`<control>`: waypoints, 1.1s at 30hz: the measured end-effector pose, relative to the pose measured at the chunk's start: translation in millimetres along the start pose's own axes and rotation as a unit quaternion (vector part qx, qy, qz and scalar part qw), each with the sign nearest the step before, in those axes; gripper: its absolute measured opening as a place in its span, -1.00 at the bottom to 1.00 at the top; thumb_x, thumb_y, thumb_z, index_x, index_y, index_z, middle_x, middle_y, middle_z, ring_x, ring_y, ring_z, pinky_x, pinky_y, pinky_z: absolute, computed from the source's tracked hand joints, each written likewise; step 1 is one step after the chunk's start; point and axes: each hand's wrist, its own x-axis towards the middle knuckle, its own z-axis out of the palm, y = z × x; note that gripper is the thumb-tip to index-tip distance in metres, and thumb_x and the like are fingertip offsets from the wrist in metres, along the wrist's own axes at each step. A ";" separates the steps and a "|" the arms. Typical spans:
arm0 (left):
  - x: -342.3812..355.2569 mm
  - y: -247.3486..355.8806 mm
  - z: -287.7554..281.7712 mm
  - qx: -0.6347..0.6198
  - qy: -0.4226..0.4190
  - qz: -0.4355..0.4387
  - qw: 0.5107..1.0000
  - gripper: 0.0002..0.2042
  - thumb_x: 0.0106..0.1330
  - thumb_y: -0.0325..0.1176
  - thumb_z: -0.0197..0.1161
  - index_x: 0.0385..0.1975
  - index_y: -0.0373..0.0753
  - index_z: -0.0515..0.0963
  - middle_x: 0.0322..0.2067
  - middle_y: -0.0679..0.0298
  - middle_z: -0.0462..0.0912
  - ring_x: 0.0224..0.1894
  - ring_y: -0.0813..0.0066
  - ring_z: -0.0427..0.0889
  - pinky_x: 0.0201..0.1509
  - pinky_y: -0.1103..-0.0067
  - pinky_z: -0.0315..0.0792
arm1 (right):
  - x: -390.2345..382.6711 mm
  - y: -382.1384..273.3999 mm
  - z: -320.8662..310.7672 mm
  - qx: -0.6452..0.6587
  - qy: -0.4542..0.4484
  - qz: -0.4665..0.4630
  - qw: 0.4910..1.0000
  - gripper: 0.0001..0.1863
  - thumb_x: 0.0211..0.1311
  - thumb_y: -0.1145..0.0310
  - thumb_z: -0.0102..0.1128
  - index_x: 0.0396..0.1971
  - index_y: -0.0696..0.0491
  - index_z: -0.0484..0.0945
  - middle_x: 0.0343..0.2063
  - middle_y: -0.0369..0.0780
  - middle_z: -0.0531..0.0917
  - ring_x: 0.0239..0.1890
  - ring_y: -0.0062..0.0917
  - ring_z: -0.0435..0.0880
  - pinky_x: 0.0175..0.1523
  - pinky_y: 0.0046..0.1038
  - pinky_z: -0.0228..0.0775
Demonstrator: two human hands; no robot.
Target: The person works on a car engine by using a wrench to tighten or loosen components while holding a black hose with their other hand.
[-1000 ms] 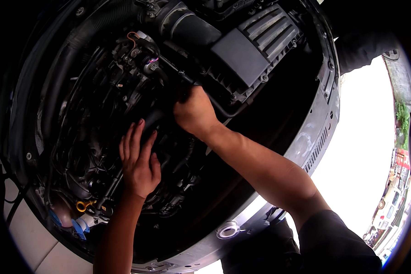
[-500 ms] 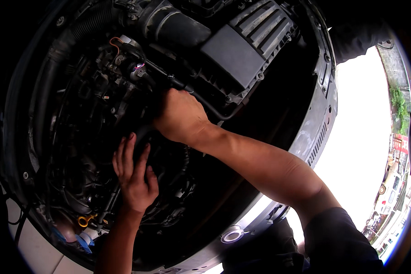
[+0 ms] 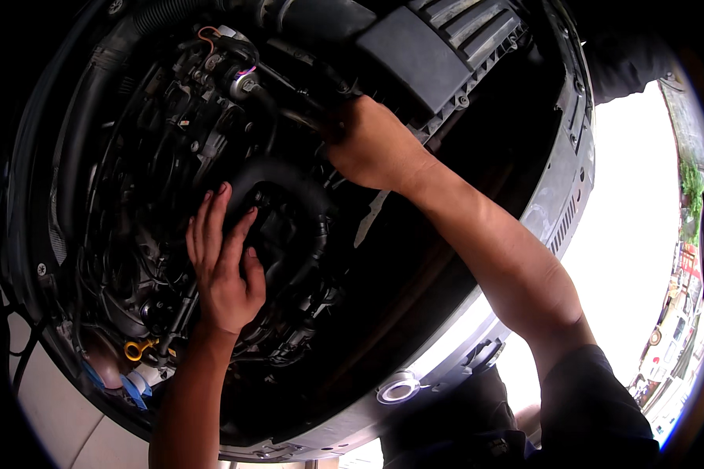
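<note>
My right hand (image 3: 375, 148) is closed in a fist beside the black air filter box (image 3: 418, 59), at the front side of the engine bay. A thin dark pipe (image 3: 299, 117) runs up to its curled fingers, but what they grip is hidden. My left hand (image 3: 227, 273) lies open over the engine, fingers stretched and slightly apart, holding nothing. Its fingertips are close to a thick, curved black hose (image 3: 285, 173). Whether they touch it I cannot tell.
Cables and metal fittings (image 3: 242, 84) crowd the engine at the upper left. A yellow dipstick ring (image 3: 135, 349) and a blue-capped reservoir (image 3: 137, 383) sit at lower left. The car's pale front edge (image 3: 454, 336) curves along the right. Another person's dark sleeve (image 3: 630, 66) shows at upper right.
My right hand has moved right and up, toward the air filter box, uncovering the thick curved hose. My left hand stays over the engine, still open. The whole view has shifted slightly.
</note>
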 end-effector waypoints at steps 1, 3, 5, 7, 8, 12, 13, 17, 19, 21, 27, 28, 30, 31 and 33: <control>-1.6 0.1 -3.7 0.012 -0.005 -0.002 1.000 -0.48 0.24 -0.49 0.00 0.26 -0.37 0.36 0.41 -0.08 0.19 0.46 -0.09 0.14 0.50 0.03 -0.08 | -1.7 -1.7 6.8 0.010 0.014 -0.003 1.000 -0.76 0.04 0.40 0.19 -0.42 0.31 0.66 -0.36 0.13 0.70 -0.19 -0.05 0.72 -0.01 -0.24 0.58; 0.9 3.3 -5.7 0.011 0.001 -0.009 1.000 -0.46 0.26 -0.48 0.00 0.29 -0.39 0.31 0.41 -0.07 0.19 0.46 -0.09 0.14 0.50 0.04 -0.08 | 3.7 -1.7 15.0 0.020 0.022 -0.012 0.999 -0.75 0.04 0.40 0.21 -0.41 0.32 0.66 -0.35 0.13 0.70 -0.18 -0.04 0.72 0.00 -0.24 0.57; 6.8 7.3 0.1 0.010 0.002 -0.013 1.000 -0.40 0.28 -0.47 0.00 0.37 -0.44 0.17 0.42 -0.04 0.18 0.47 -0.06 0.12 0.52 0.08 -0.10 | 14.0 -6.6 18.9 0.048 0.030 0.023 0.998 -0.70 0.03 0.36 0.28 -0.32 0.31 0.66 -0.27 0.11 0.71 -0.10 -0.09 0.71 0.03 -0.25 0.57; 5.8 10.0 2.8 0.018 -0.004 -0.030 0.999 -0.39 0.28 -0.47 -0.01 0.38 -0.44 0.15 0.43 -0.03 0.17 0.48 -0.04 0.10 0.52 0.09 -0.11 | 12.7 -22.2 19.5 0.040 0.012 0.052 0.998 -0.68 0.04 0.35 0.29 -0.28 0.29 0.66 -0.23 0.09 0.71 -0.06 -0.12 0.70 0.06 -0.27 0.56; 6.0 11.4 2.2 0.027 -0.008 -0.044 0.999 -0.37 0.27 -0.47 -0.01 0.40 -0.44 0.13 0.43 -0.02 0.15 0.49 -0.02 0.09 0.52 0.10 -0.12 | 11.8 -29.2 19.4 0.031 -0.003 0.079 0.996 -0.66 0.05 0.33 0.30 -0.24 0.28 0.66 -0.18 0.07 0.71 -0.02 -0.15 0.70 0.09 -0.28 0.55; 2.9 10.7 -0.7 0.039 -0.007 -0.045 0.998 -0.36 0.27 -0.49 -0.02 0.42 -0.40 0.11 0.45 0.02 0.14 0.50 -0.01 0.07 0.53 0.12 -0.14 | 10.7 -24.4 33.8 -0.001 0.084 0.011 0.996 -0.78 0.04 0.39 0.16 -0.46 0.25 0.66 -0.38 0.07 0.70 -0.22 -0.06 0.71 -0.05 -0.22 0.57; 2.6 9.5 -0.1 0.033 -0.001 -0.040 0.999 -0.35 0.28 -0.49 -0.03 0.44 -0.37 0.08 0.46 0.05 0.12 0.51 0.02 0.05 0.54 0.11 -0.16 | 17.3 -22.6 28.3 -0.002 0.023 0.077 0.997 -0.62 0.07 0.25 0.30 -0.18 0.21 0.69 -0.13 0.03 0.71 0.03 -0.18 0.68 0.15 -0.32 0.52; 2.7 12.2 2.4 0.050 -0.007 -0.053 0.997 -0.34 0.30 -0.47 -0.06 0.46 -0.32 0.03 0.48 0.10 0.07 0.53 0.08 0.01 0.56 0.09 -0.20 | 26.8 -3.5 18.1 -0.007 0.018 0.045 0.999 -0.62 0.05 0.25 0.28 -0.21 0.24 0.68 -0.14 0.04 0.71 0.00 -0.16 0.69 0.10 -0.31 0.54; 2.9 12.7 4.5 0.045 -0.002 -0.057 0.997 -0.34 0.30 -0.48 -0.06 0.46 -0.32 0.03 0.48 0.10 0.07 0.53 0.08 0.00 0.56 0.10 -0.20 | 31.1 3.1 18.8 -0.025 0.017 0.035 0.999 -0.62 0.05 0.26 0.26 -0.24 0.26 0.68 -0.14 0.06 0.70 -0.01 -0.15 0.69 0.10 -0.30 0.53; 3.6 13.8 0.8 0.049 0.000 -0.060 0.997 -0.37 0.36 -0.40 -0.02 0.45 -0.33 0.05 0.48 0.09 0.08 0.52 0.06 0.03 0.56 0.13 -0.16 | 35.2 10.2 23.0 -0.008 0.026 0.031 0.999 -0.63 0.04 0.26 0.26 -0.25 0.27 0.68 -0.15 0.08 0.70 -0.01 -0.15 0.69 0.10 -0.31 0.53; 19.2 16.1 14.3 0.013 0.073 -0.104 0.992 -0.51 0.42 -0.22 0.08 0.27 -0.32 0.24 0.30 0.08 0.29 0.34 0.05 0.25 0.43 0.16 0.01 | 43.7 33.5 19.7 0.066 0.037 0.034 0.997 -0.65 0.03 0.33 0.26 -0.26 0.31 0.67 -0.18 0.09 0.70 -0.05 -0.11 0.69 0.08 -0.30 0.54; 24.4 19.1 20.2 0.034 0.093 -0.140 0.985 -0.55 0.47 -0.18 0.04 0.22 -0.33 0.27 0.26 0.07 0.33 0.32 0.07 0.27 0.40 0.18 0.03 | 41.4 30.1 19.2 0.072 0.036 0.033 0.996 -0.65 0.03 0.33 0.26 -0.26 0.31 0.67 -0.18 0.09 0.70 -0.05 -0.11 0.69 0.08 -0.30 0.54; 30.3 21.6 28.2 0.098 0.109 -0.131 0.981 -0.54 0.41 -0.28 0.15 0.21 -0.30 0.22 0.25 0.10 0.32 0.31 0.09 0.26 0.38 0.16 0.00 | 36.3 17.3 13.3 -0.091 0.068 -0.005 0.994 -0.68 0.01 0.35 0.30 -0.27 0.26 0.69 -0.18 0.07 0.71 -0.06 -0.11 0.70 0.08 -0.27 0.56; 31.4 20.3 27.9 0.098 0.111 -0.127 0.981 -0.53 0.40 -0.29 0.16 0.22 -0.30 0.20 0.26 0.10 0.31 0.32 0.08 0.25 0.39 0.15 0.00 | 33.5 11.2 12.4 -0.129 0.074 -0.023 0.989 -0.70 -0.01 0.36 0.33 -0.26 0.21 0.71 -0.18 0.05 0.71 -0.06 -0.12 0.70 0.08 -0.25 0.56; 29.4 19.9 28.2 0.101 0.106 -0.124 0.981 -0.51 0.39 -0.29 0.17 0.23 -0.29 0.19 0.27 0.10 0.30 0.32 0.08 0.24 0.39 0.15 0.00 | 29.2 1.5 7.8 -0.132 0.069 -0.022 0.989 -0.70 -0.01 0.36 0.33 -0.28 0.22 0.70 -0.19 0.06 0.71 -0.06 -0.11 0.70 0.09 -0.26 0.56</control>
